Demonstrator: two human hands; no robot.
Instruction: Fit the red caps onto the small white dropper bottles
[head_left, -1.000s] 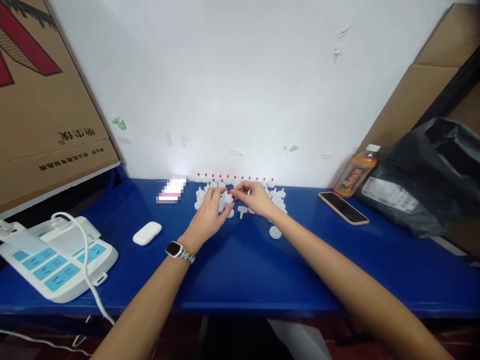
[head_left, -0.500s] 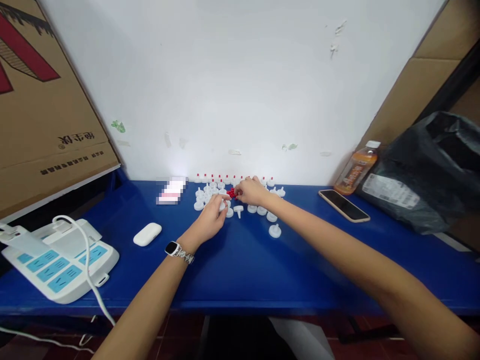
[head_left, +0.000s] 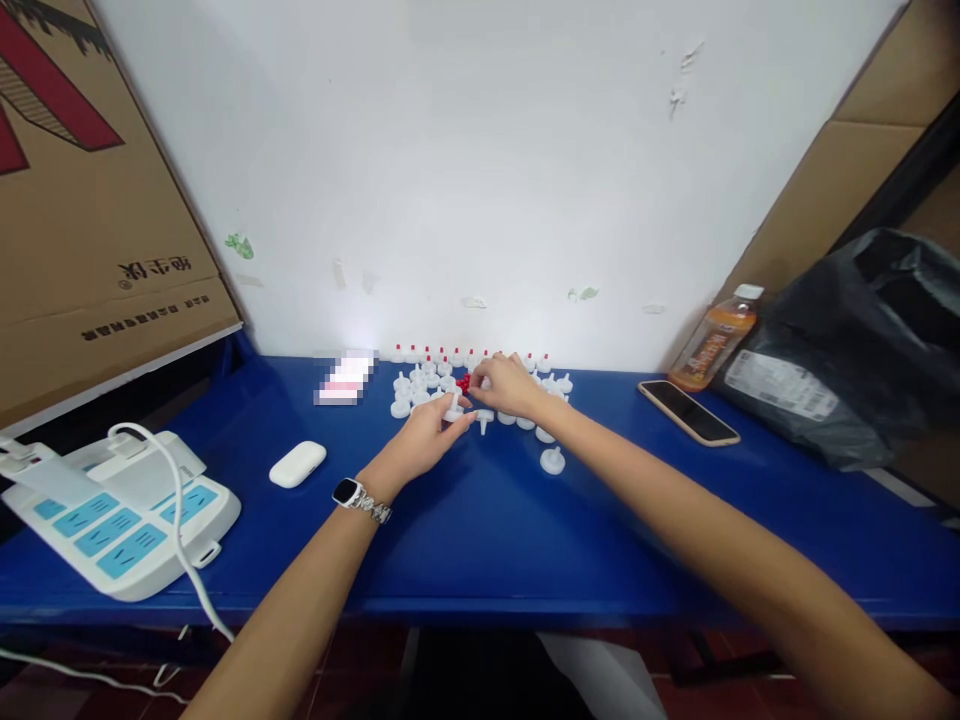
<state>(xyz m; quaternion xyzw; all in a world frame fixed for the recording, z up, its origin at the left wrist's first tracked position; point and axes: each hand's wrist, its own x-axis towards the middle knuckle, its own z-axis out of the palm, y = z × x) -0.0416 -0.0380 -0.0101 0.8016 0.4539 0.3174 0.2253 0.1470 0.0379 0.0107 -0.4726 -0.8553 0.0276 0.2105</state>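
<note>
My left hand (head_left: 424, 437) is closed with thumb and fingers around a white nozzle cap (head_left: 453, 408), its narrow spout pointing up. Just to the right, my right hand (head_left: 508, 386) has its fingertips pinched at the edge of a small heap of red tip caps (head_left: 463, 384); what lies between them is hidden. White nozzle caps without red tips (head_left: 401, 405) crowd around both hands. One nozzle cap (head_left: 484, 415) lies with its spout toward me, and another (head_left: 553, 460) stands apart at the front right.
Along the wall runs a row of red-tipped nozzle caps (head_left: 412, 353). On the blue table (head_left: 480, 560) are a white earbud case (head_left: 298, 465), a power strip (head_left: 127, 530) with a cable, a phone (head_left: 688, 412), an orange drink bottle (head_left: 712, 340) and a black plastic bag (head_left: 847, 340).
My left hand has shifted slightly right, and its thumb now reaches farther across, with the white nozzle cap more visible. My right hand stays by the red tip caps.
</note>
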